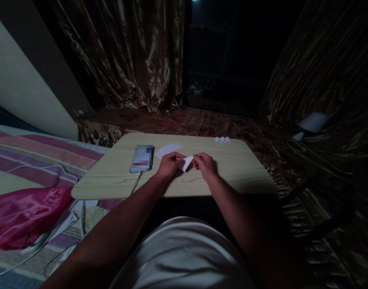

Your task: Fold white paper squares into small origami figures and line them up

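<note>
Hands (pixel 171 163) pinching folded white paper (pixel 187 163); paper strip (pixel 168 149) lying at its ten o'clock, three white pieces (pixel 222 139) at two.

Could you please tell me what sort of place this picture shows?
It is probably a bedroom in a home. A striped cover, which looks like bedding, lies on the left, shiny curtains hang ahead, and a small lamp stands on the right.
</note>
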`<action>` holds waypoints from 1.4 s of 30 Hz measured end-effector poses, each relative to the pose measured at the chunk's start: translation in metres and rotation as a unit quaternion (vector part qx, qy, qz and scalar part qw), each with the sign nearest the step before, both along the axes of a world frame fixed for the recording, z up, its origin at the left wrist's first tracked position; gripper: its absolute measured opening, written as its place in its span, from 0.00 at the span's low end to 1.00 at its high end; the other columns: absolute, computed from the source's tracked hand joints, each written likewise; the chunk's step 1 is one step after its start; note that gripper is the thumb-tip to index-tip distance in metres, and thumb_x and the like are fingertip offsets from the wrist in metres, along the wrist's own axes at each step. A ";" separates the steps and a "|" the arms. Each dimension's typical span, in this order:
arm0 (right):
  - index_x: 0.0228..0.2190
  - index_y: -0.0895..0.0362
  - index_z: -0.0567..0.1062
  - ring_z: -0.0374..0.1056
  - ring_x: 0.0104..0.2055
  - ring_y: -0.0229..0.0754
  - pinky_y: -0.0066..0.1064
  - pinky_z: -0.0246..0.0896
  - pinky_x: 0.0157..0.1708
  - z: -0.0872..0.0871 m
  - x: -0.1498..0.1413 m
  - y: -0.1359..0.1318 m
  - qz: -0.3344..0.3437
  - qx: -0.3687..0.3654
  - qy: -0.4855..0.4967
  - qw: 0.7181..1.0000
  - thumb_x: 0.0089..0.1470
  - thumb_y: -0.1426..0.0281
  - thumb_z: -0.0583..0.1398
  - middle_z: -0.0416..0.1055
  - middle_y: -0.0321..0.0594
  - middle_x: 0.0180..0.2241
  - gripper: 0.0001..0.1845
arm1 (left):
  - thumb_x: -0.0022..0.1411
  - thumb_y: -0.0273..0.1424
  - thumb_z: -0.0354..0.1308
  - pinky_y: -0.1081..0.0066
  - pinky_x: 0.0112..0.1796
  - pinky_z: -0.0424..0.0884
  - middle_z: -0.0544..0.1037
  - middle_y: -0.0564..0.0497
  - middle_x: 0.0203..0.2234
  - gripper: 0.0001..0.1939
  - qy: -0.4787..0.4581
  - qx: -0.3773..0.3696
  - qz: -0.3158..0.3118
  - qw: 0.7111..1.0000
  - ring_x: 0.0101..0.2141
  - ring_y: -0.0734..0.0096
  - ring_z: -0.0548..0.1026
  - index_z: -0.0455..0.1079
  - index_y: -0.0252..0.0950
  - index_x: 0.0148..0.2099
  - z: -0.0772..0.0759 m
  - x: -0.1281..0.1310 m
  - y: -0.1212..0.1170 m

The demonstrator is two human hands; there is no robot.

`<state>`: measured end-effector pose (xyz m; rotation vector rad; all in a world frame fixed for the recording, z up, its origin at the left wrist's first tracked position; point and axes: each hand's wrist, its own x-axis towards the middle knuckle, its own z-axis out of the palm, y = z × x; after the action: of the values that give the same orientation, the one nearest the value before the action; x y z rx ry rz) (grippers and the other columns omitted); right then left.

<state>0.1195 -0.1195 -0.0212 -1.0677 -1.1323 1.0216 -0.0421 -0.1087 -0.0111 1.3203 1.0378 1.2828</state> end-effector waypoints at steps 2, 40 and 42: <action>0.25 0.58 0.71 0.61 0.19 0.31 0.23 0.54 0.18 0.002 -0.001 -0.002 0.030 0.004 -0.033 0.999 0.47 0.57 0.61 0.69 0.34 0.19 0.15 | 0.39 0.32 0.67 0.71 0.25 0.65 0.77 0.48 0.23 0.15 -0.012 0.002 -0.001 1.000 0.22 0.72 0.71 0.75 0.32 0.32 0.000 0.000 0.000; 0.20 0.58 0.68 0.63 0.20 0.33 0.23 0.56 0.20 -0.012 -0.009 0.005 0.074 0.004 -0.186 0.980 0.46 0.65 0.61 0.69 0.35 0.19 0.11 | 0.39 0.30 0.68 0.71 0.25 0.64 0.76 0.49 0.21 0.15 -0.072 -0.012 0.009 0.997 0.20 0.73 0.70 0.74 0.31 0.32 -0.004 0.000 0.005; 0.20 0.58 0.68 0.62 0.20 0.32 0.23 0.55 0.20 -0.011 -0.009 0.005 0.082 -0.001 -0.196 0.977 0.46 0.65 0.60 0.69 0.34 0.18 0.11 | 0.39 0.30 0.68 0.72 0.25 0.63 0.76 0.50 0.21 0.15 -0.077 -0.009 0.008 0.997 0.20 0.73 0.69 0.74 0.31 0.33 -0.004 -0.001 0.005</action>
<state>0.1106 -0.1149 -0.0317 -1.2266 -1.5580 0.9623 -0.0427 -0.1036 -0.0153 1.1824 0.9513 1.3621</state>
